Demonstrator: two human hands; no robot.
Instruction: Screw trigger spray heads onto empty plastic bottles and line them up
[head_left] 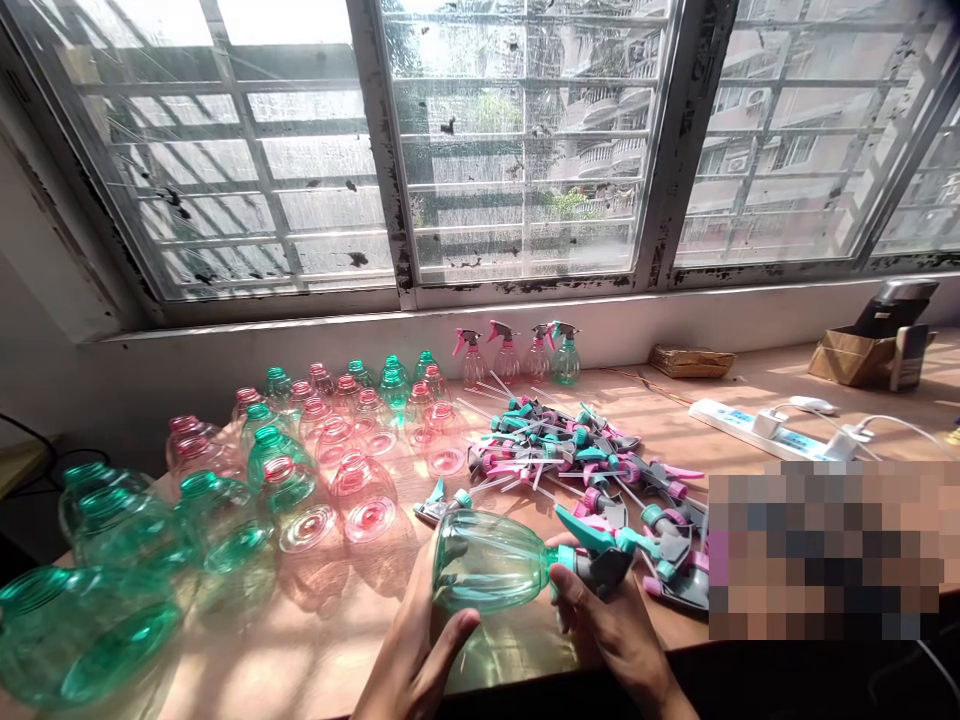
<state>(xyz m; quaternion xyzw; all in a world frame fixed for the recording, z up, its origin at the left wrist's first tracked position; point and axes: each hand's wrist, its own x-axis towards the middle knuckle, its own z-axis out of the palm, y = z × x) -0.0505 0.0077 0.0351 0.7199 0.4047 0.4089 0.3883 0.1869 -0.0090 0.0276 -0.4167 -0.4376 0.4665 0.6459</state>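
A clear green spray bottle [491, 565] lies sideways between my two hands, above the table's front edge. My left hand [427, 635] is wrapped round its base, thumb along the near side. At the neck, my right hand [592, 610] grips the teal collar of the spray head [600, 560], which has a teal trigger and a dark grey body. The head sits on the bottle's mouth; whether it is fully tightened I cannot tell. Just behind the bottle lies a loose teal and grey spray head [442, 502].
Several open green bottles [127, 530] and pink bottles [364, 500] stand at left. A heap of spray heads [555, 440] lies behind my right hand. Finished-looking spray bottles [506, 355] line the windowsill wall. A power strip [765, 430], woven tray [690, 361] and cardboard box [847, 355] are at right.
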